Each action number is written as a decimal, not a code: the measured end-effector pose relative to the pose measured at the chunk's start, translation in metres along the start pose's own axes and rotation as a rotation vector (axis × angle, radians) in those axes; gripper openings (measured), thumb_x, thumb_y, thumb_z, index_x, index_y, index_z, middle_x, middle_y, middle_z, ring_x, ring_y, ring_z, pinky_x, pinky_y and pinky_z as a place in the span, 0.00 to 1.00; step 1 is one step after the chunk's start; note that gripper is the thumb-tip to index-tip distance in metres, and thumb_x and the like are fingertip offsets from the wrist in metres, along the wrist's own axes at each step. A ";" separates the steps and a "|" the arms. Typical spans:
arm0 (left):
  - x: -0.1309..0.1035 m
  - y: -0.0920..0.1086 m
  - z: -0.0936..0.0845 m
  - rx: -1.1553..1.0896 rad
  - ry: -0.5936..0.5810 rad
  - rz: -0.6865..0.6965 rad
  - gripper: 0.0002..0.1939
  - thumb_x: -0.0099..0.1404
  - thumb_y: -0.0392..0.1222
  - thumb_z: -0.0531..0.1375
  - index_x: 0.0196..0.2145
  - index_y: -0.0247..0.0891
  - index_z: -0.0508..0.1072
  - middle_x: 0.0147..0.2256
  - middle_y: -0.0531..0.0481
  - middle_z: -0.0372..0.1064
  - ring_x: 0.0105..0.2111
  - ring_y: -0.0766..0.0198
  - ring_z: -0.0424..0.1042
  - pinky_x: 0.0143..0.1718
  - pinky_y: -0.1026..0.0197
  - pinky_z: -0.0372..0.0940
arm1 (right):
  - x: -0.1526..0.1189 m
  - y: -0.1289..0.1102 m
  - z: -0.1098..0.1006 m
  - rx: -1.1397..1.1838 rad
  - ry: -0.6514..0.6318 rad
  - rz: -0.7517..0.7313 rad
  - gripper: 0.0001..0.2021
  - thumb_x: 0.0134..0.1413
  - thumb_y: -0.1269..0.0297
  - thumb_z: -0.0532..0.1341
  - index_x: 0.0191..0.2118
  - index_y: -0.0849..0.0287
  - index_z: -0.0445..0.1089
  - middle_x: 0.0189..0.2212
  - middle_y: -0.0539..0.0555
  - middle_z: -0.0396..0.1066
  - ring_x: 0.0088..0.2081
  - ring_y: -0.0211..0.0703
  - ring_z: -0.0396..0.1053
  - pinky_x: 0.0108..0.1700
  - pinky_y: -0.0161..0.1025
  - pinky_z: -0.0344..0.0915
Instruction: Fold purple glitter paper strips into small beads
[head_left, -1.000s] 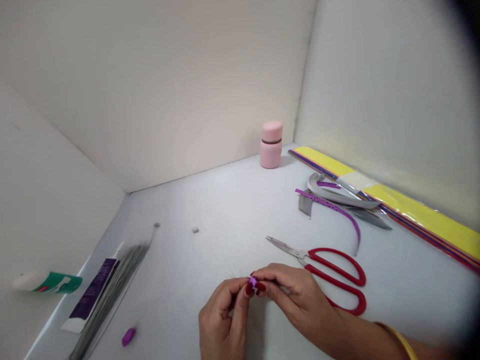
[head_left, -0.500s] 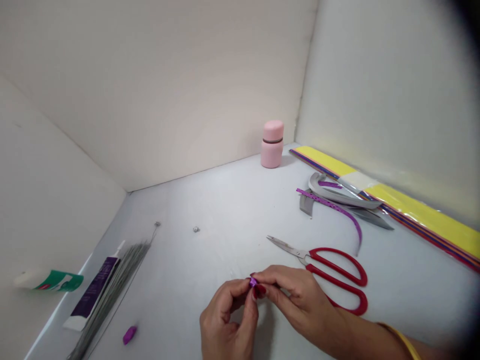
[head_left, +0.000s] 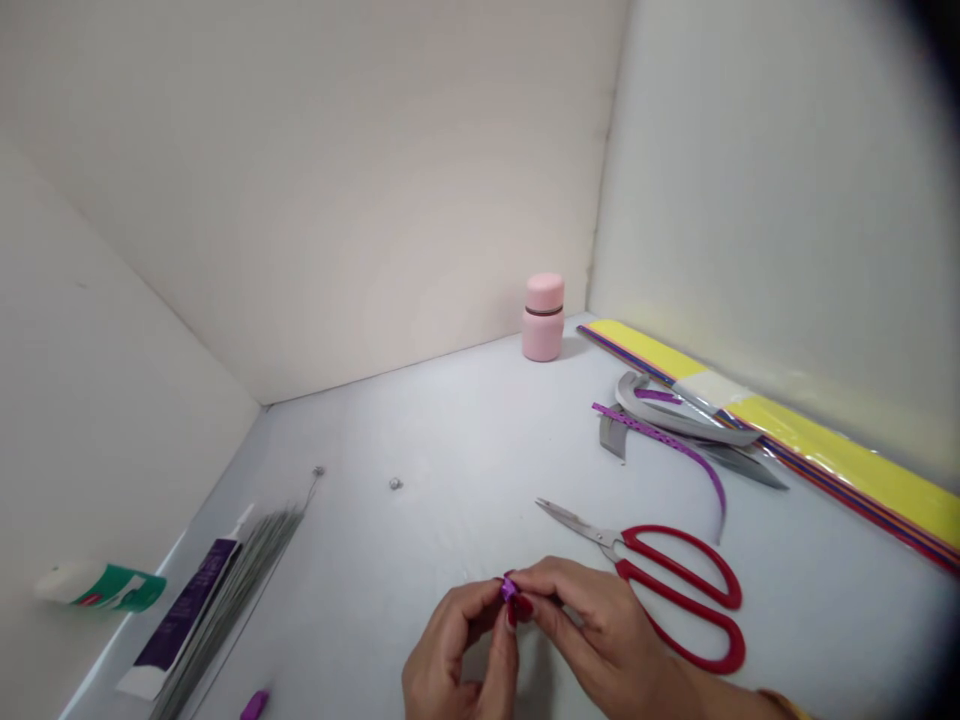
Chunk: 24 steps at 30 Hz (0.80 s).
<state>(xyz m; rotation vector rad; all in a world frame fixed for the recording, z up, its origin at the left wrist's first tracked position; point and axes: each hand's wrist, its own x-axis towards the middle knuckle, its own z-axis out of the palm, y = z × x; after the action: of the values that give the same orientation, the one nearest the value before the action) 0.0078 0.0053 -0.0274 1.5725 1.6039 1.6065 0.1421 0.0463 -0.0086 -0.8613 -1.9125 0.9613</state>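
Observation:
My left hand (head_left: 465, 645) and my right hand (head_left: 592, 625) meet at the front of the table. Between their fingertips is a small shiny purple folded piece (head_left: 509, 588), perhaps of paper strip; both hands pinch it, and the fingers cover most of it. Just right of my right hand lie red-handled scissors (head_left: 679, 585), their blades toward the far left. At the lower left edge sits another small purple piece (head_left: 255, 704), partly cut off by the frame.
Grey and purple strips (head_left: 664, 425) lie beside a long yellow-topped pack (head_left: 810, 430) along the right wall. A pink flask (head_left: 543, 318) stands in the back corner. Thin wires (head_left: 232, 610), a purple tube (head_left: 191, 605) and a green-and-white tube (head_left: 112, 587) lie left. Two small silvery bits (head_left: 395, 484) rest mid-table.
The whole scene has shifted slightly downward in view, with the left purple piece now partly out of frame. Both hands keep their pinch on the purple piece.

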 end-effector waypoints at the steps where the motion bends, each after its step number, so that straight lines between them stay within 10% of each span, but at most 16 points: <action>1: 0.001 -0.002 -0.002 0.017 -0.022 0.046 0.09 0.57 0.33 0.58 0.35 0.43 0.73 0.28 0.55 0.75 0.26 0.70 0.74 0.30 0.72 0.68 | 0.000 0.001 0.000 -0.001 -0.003 0.005 0.09 0.57 0.72 0.52 0.38 0.58 0.69 0.28 0.52 0.72 0.31 0.38 0.70 0.34 0.32 0.66; 12: 0.008 -0.013 -0.009 0.404 -0.095 0.436 0.06 0.62 0.32 0.56 0.37 0.37 0.70 0.29 0.49 0.75 0.28 0.65 0.74 0.34 0.68 0.66 | 0.000 0.000 -0.002 0.003 -0.046 0.109 0.09 0.58 0.69 0.52 0.35 0.60 0.70 0.26 0.52 0.72 0.29 0.37 0.70 0.33 0.31 0.65; 24: 0.009 -0.006 -0.007 0.076 -0.110 0.088 0.08 0.62 0.34 0.54 0.35 0.44 0.70 0.28 0.55 0.73 0.27 0.69 0.72 0.31 0.72 0.64 | -0.002 0.001 0.002 0.170 0.013 0.189 0.11 0.59 0.65 0.52 0.42 0.59 0.69 0.27 0.52 0.72 0.30 0.39 0.70 0.33 0.33 0.66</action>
<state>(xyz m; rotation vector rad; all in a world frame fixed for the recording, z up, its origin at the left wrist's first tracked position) -0.0030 0.0118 -0.0264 1.7612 1.5751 1.4906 0.1414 0.0446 -0.0114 -0.9567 -1.7317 1.2098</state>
